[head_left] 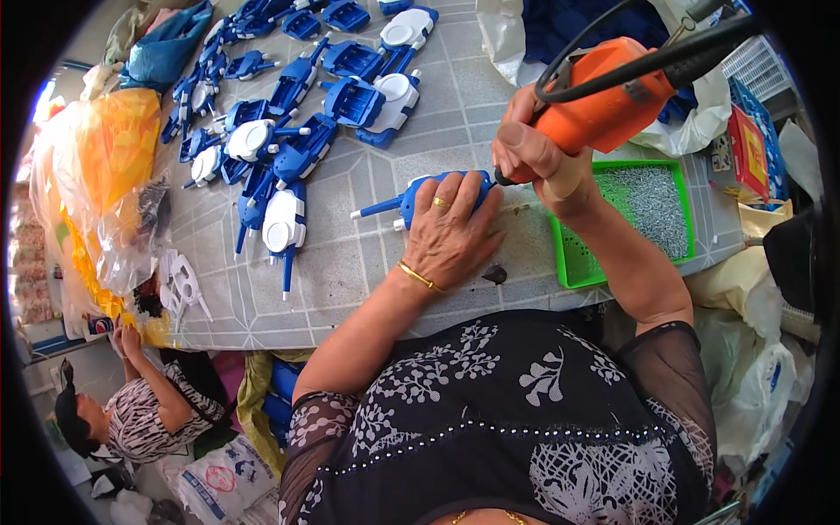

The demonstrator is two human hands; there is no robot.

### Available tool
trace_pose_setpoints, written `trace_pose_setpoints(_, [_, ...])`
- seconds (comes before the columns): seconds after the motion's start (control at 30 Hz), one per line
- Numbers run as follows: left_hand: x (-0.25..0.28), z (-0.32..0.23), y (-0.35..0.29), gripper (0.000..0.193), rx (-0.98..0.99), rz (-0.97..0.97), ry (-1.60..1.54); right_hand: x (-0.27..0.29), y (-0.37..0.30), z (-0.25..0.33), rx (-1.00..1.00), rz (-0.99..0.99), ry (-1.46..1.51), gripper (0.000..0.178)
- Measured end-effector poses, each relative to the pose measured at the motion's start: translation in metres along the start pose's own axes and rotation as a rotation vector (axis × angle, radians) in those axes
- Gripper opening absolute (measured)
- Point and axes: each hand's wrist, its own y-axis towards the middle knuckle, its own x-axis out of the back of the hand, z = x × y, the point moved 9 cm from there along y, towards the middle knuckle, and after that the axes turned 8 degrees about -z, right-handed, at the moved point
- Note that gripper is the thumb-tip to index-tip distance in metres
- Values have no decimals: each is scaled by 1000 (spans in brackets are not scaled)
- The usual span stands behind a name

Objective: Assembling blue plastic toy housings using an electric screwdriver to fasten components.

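My left hand point(451, 232) presses a blue toy walkie-talkie point(409, 206) down on the table. Its blue antenna points left and its far end lies under my fingers. In my right hand point(547, 162) is an orange electric screwdriver point(604, 96), tilted, its dark tip at the right end of the walkie-talkie. Whether the tip sits on a screw is hidden. A green basket point(562, 254) holding many small silvery screws point(652, 206) stands beside my right forearm.
Blue and white toy walkie-talkies point(284, 217), several of them open blue shells point(353, 101), cover the table's far left. White plastic parts point(182, 284) and an orange plastic bag point(96, 166) lie at the left edge. A black cable point(700, 44) trails off right. Another person point(144, 411) sits lower left.
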Motion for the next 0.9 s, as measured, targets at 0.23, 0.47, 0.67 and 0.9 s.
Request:
trace_pose_setpoints(0.23, [0, -1, 3, 53, -1, -28, 9, 5, -2, 7, 15, -23, 41, 27])
trace_pose_setpoints(0.47, [1, 4, 2, 42, 4, -86, 18, 8, 1, 18, 54, -25, 29, 29])
trace_pose_setpoints(0.67, [4, 4, 3, 43, -21, -98, 5, 4, 2, 13, 45, 13, 4, 30])
trace_pose_setpoints(0.9, [7, 6, 4, 39, -4, -107, -16, 2, 0, 5, 2, 22, 19, 31])
